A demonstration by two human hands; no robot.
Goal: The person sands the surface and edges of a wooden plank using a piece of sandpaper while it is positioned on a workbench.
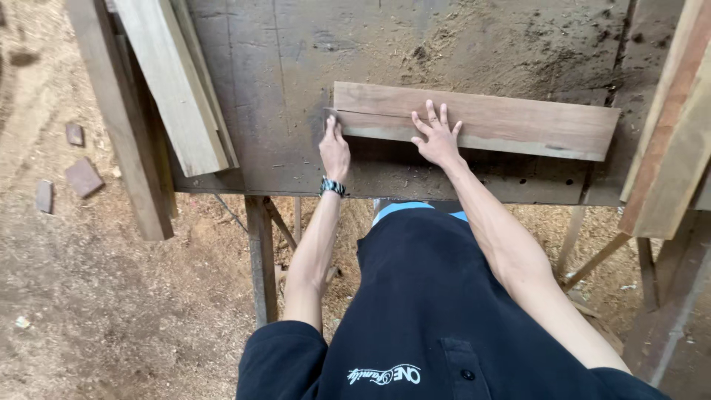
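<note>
Flat on the board (474,118), the right hand (437,137) splays its fingers; the left hand (335,152), fingers together, presses the board's near-left end.

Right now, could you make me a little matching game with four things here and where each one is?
Things:
1. left hand
2. right hand
3. pale planks
4. small blocks

Places:
A. on the sawdust floor
B. flat on the board's middle
C. at the board's left end
D. leaning over the table's left corner

Pairs: 1-C, 2-B, 3-D, 4-A
</note>
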